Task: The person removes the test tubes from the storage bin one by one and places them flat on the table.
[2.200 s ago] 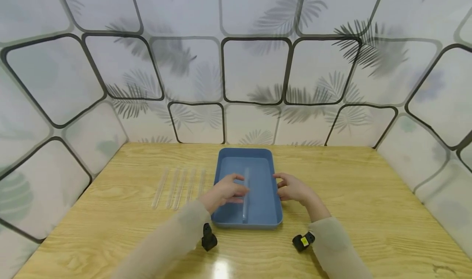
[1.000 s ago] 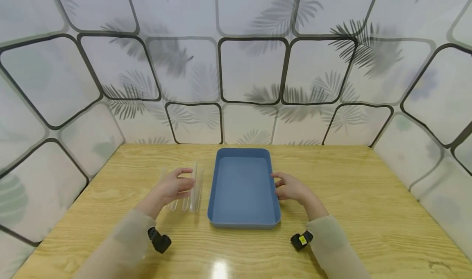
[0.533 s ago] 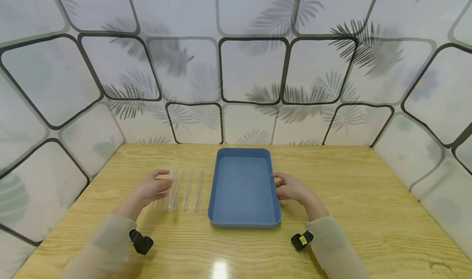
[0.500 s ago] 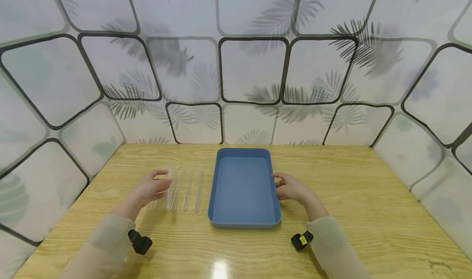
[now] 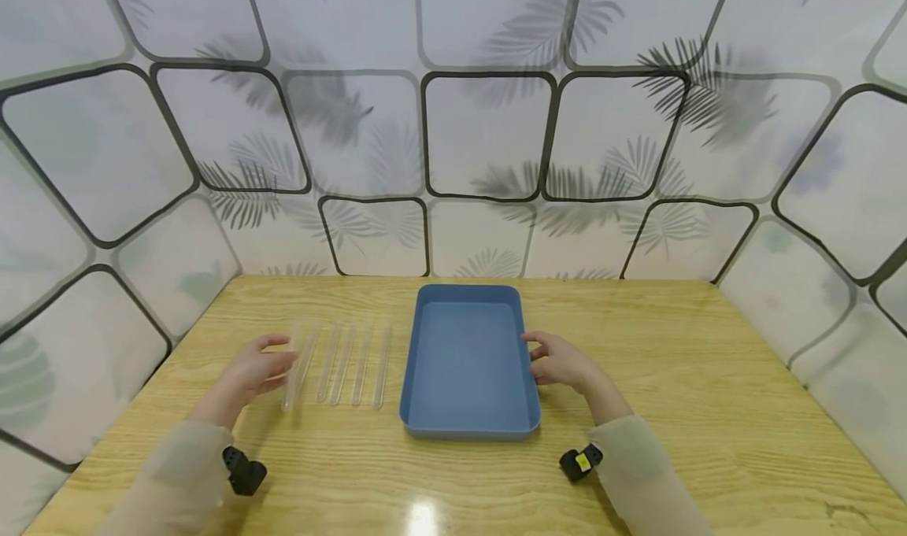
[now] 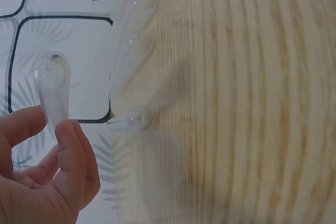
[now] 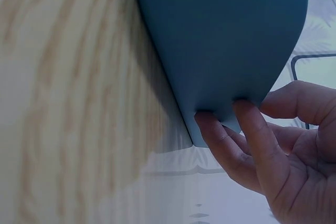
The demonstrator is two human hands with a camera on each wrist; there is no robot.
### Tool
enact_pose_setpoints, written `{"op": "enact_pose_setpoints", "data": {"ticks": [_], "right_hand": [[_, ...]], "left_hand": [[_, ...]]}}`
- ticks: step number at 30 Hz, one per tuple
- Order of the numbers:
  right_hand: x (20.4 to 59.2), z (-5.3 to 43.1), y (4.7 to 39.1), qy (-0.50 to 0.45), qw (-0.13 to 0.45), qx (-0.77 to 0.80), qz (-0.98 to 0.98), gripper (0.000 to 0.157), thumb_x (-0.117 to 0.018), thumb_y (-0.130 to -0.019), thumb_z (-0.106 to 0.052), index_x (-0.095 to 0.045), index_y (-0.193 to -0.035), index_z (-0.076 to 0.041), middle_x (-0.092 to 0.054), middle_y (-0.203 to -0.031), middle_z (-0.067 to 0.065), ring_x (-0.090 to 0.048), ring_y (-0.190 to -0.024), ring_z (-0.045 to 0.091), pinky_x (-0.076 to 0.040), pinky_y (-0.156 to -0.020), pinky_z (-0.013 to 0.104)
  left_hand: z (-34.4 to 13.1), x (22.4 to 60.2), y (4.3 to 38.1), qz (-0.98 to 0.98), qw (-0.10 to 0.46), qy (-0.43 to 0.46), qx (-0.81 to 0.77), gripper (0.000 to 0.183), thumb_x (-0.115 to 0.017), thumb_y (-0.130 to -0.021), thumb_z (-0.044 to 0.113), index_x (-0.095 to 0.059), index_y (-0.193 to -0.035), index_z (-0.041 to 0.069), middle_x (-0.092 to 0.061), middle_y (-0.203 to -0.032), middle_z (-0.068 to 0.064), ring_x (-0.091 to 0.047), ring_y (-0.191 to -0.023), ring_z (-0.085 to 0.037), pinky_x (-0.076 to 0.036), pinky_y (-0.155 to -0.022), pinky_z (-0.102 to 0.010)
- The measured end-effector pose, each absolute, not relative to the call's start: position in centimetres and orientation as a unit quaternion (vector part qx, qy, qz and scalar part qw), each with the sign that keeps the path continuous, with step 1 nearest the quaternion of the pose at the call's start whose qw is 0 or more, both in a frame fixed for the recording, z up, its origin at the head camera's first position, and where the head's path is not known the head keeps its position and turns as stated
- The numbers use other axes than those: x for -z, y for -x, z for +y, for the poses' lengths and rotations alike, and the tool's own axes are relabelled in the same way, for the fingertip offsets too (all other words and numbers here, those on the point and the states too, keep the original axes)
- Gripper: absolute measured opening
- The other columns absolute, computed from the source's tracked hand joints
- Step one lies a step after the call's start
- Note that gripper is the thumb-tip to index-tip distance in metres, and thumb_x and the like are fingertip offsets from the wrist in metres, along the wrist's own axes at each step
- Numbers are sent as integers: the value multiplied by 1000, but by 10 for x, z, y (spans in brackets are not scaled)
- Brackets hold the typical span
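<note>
My left hand pinches a clear test tube at the left end of a row. In the left wrist view the tube's rounded end sticks up past thumb and fingers. Several more clear test tubes lie side by side on the table, pointing away from me. To their right sits a blue rectangular tray with nothing in it. At its right side my right hand holds the edge, thumb at the rim and fingertips against the outer wall.
The light wooden table is enclosed by a patterned fabric backdrop at the back and sides. A black wrist camera hangs at my left cuff and another camera at my right.
My left hand has carried the test tube leftward out of the tray, across the row to its left end. The right hand keeps its place on the tray.
</note>
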State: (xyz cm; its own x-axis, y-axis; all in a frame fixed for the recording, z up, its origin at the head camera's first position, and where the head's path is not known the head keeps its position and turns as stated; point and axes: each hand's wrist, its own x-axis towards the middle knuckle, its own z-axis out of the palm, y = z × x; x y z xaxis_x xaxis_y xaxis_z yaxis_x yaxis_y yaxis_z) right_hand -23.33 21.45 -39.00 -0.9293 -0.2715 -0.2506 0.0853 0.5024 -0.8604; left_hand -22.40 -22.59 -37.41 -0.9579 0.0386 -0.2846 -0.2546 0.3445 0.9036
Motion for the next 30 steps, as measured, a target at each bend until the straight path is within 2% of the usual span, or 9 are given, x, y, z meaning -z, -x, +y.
{"op": "enact_pose_setpoints", "data": {"ticks": [6,10,19,25,27,30], "right_hand": [[389,215,233,54,179,497,848,59,-48,-79,8,-28,-135,4,-49,-110,24,-57,-82,23,-50,-68,37],[390,215,233,53,180,498,847,60,-47,-79,8,-28,-135,4,-49,-109,24,-58,-81,23,-50,-68,37],[391,214,233,53,179,496,848,60,-48,-79,7,-28,-135,3,-49,-109,24,-58,-81,23,-50,-67,36],[389,214,232,53,181,500,845,61,-48,-78,8,-28,-135,3,-49,-109,24,-58,-82,23,-50,-67,37],[389,215,233,53,181,500,845,61,-49,-78,7,-28,-135,3,-49,-110,24,-58,-83,24,-50,-68,37],[389,215,233,54,181,500,845,61,-49,-78,8,-28,-135,3,-49,-110,25,-58,-84,24,-50,-68,38]], "left_hand": [[-229,375,226,826,126,76,-544,57,-49,-90,14,-20,-134,-9,-44,-117,-23,-48,-102,-29,-48,-73,-29],[-230,374,228,842,114,76,-522,55,-49,-90,11,-22,-132,-11,-40,-118,-30,-44,-105,-35,-48,-73,-31],[-234,378,239,879,76,72,-464,47,-49,-87,7,-31,-124,-16,-46,-106,-29,-52,-82,-27,-47,-63,-32],[-232,381,246,898,69,82,-427,44,-48,-84,4,-34,-120,-17,-48,-73,-12,-41,-47,-11,-41,-49,-28],[-231,381,249,908,64,79,-407,43,-48,-83,4,-36,-118,-17,-48,-73,-13,-41,-46,-12,-39,-48,-28],[-229,381,252,923,58,71,-374,41,-48,-82,4,-39,-115,-18,-49,-87,-23,-46,-58,-19,-40,-53,-30]]}}
